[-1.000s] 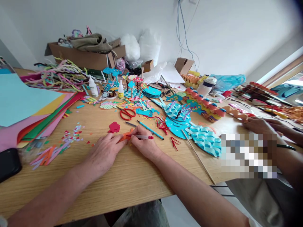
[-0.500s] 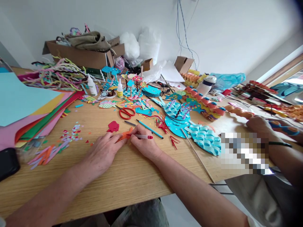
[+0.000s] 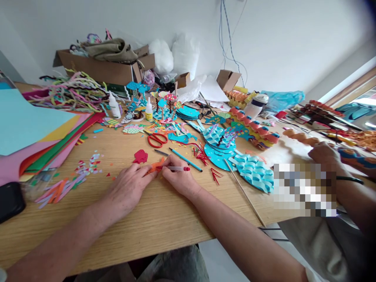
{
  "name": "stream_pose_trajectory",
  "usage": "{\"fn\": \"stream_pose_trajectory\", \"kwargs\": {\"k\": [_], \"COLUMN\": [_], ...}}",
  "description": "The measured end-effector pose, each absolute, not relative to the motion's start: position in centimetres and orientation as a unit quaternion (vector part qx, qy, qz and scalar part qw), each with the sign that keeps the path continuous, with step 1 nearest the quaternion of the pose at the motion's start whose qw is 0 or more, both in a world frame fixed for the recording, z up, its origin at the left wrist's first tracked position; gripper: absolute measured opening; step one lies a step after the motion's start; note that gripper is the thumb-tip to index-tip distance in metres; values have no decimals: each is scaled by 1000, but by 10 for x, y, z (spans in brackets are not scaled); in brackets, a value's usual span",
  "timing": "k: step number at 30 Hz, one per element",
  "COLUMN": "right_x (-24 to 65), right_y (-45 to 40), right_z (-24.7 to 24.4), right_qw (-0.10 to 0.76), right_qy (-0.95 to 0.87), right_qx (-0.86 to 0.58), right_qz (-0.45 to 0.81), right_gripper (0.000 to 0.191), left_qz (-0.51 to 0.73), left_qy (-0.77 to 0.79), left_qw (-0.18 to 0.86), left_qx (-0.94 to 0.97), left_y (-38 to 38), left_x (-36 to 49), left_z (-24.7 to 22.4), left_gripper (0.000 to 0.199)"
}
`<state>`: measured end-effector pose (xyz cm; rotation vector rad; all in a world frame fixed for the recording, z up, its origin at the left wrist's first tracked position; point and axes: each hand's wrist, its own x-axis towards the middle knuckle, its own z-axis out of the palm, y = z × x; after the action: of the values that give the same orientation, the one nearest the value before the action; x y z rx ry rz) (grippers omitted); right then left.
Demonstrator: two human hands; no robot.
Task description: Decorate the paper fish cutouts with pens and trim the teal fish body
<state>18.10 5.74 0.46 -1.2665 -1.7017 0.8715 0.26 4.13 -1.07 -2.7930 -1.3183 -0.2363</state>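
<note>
My left hand (image 3: 126, 188) rests on the table with its fingers bent and closed on the near left edge of a small orange paper cutout (image 3: 155, 166), holding it in place. A red-capped pen (image 3: 178, 169) is pinched in my right hand (image 3: 182, 182), its tip down at the cutout. Part of the cutout is hidden under my fingers. Just beyond my left hand lies a red paper cutout (image 3: 140, 156). Red-handled scissors (image 3: 156, 140), a dark pen (image 3: 161, 153) and a blue pen (image 3: 188, 160) lie past my hands.
Coloured paper sheets (image 3: 32, 121), a black phone (image 3: 11, 201) and paper scraps (image 3: 88, 164) are on the left. Two glue bottles (image 3: 114, 105) stand behind. Blue woven paper pieces (image 3: 255, 172) and a wooden stick (image 3: 245, 192) lie right. Another person's hand (image 3: 327, 158) works at far right.
My hands stay almost in place, the pen shifting very slightly at the orange cutout. The other person's hand at far right has moved a little to the right.
</note>
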Motion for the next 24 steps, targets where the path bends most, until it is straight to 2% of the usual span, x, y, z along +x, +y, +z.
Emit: {"fn": "stream_pose_trajectory", "kwargs": {"k": [24], "right_x": [181], "right_y": [57], "right_z": [5], "right_qw": [400], "right_qy": [-680], "right_qx": [-517], "right_qz": [331], "right_gripper": [7], "left_qz": [-73], "left_qy": [-423], "left_qw": [19], "left_qx": [-903], "left_y": [41], "left_x": [2], "left_z": [-10], "left_gripper": [44]}}
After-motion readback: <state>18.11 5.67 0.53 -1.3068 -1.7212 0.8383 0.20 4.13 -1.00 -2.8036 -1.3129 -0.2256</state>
